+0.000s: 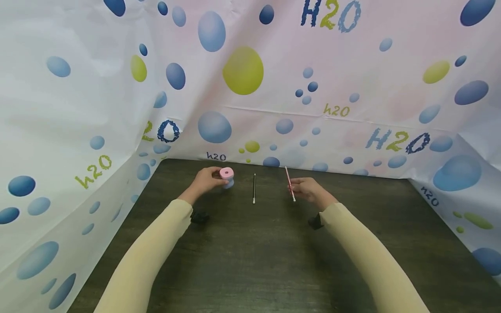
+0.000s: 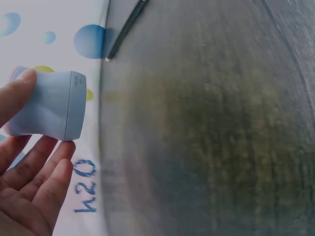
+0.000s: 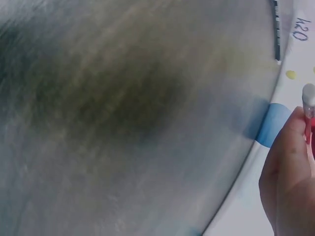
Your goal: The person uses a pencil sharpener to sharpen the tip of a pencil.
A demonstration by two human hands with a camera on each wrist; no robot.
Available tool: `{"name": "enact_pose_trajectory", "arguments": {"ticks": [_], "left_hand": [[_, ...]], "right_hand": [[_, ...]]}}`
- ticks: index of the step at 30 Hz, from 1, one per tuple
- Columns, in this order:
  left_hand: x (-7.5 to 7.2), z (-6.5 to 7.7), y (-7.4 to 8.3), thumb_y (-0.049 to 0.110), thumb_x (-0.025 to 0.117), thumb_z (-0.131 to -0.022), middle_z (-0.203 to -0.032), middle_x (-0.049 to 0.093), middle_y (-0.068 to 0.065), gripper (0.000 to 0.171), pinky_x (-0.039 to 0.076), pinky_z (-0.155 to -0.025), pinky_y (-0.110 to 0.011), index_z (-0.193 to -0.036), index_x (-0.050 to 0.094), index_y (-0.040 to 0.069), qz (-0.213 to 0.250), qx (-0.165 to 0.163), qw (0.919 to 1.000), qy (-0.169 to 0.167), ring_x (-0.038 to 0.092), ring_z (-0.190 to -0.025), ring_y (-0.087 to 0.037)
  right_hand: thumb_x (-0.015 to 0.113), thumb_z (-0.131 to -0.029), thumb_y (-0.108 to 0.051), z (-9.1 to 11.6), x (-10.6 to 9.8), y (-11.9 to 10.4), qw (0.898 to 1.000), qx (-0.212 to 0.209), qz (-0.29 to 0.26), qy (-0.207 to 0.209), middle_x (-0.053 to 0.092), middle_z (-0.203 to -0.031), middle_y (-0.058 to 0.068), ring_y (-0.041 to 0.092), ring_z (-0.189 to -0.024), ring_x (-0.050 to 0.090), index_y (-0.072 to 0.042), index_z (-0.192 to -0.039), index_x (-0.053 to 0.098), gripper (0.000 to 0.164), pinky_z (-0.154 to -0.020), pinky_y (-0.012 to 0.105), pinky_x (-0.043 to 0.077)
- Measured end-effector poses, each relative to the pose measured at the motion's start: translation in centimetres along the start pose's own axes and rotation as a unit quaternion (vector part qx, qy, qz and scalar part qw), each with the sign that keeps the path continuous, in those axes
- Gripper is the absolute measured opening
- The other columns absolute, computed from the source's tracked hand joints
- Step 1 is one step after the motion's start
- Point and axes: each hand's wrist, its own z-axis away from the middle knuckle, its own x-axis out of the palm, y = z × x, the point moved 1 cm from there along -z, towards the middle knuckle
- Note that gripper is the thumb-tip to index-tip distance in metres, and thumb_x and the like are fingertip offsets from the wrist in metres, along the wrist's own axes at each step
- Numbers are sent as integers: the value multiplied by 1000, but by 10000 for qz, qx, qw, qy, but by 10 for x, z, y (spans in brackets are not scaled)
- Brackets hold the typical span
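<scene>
Between thumb and fingers, my left hand (image 1: 207, 179) holds a pencil sharpener (image 1: 227, 179) with a pink top and a small dark hole in it. Its pale blue waisted body (image 2: 47, 104) shows side-on in the left wrist view. My right hand (image 1: 309, 190) pinches a red pencil (image 1: 289, 183), tilted, with its white eraser end toward me. In the right wrist view only that eraser end (image 3: 308, 96) and a bit of red shaft are visible. A black pencil (image 1: 254, 188) lies on the table between the two hands, touched by neither.
The dark wooden table (image 1: 250, 261) ends at the back against a white sheet (image 1: 344, 56) printed with blue and green dots and H2O lettering. This sheet also stands along the left and right sides. Dark wrist devices (image 1: 199, 217) sit below both wrists.
</scene>
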Motion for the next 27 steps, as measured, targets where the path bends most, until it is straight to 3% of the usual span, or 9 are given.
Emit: {"name": "enact_pose_trajectory", "arguments": {"ticks": [8,15,21,27], "left_hand": [[-8,3,20,24,76,-93,-138,63,-25,61,54,-106,-51,-143,55,-4,-102,176,9998,-56,62,-126,-39],[-15,7,29,24,77,-92,-136,64,-24,62,55,-101,-51,-143,55,-2,-166,307,9994,-59,64,-119,-37],[-23,16,36,24,77,-92,-132,66,-24,61,56,-97,-49,-143,56,-3,-258,437,9987,-49,65,-115,-36],[-29,22,46,23,78,-92,-131,67,-25,60,58,-97,-49,-142,56,-3,-241,500,9984,-88,66,-114,-36]], "right_hand": [[42,-109,-1,12,-11,-12,9997,-186,-68,-147,36,-159,32,38,-147,43,7,-159,26,53,-124,47,39],[39,-109,-1,27,-21,-27,9977,-532,-29,-410,29,-162,35,46,-153,29,7,-160,22,54,-127,51,31],[37,-110,-3,38,-26,-39,9965,-625,-60,-551,25,-163,34,45,-155,26,5,-161,17,55,-130,51,26],[39,-110,-5,49,-30,-42,9953,-774,86,-572,27,-164,32,45,-155,26,4,-162,17,57,-129,50,28]]}}
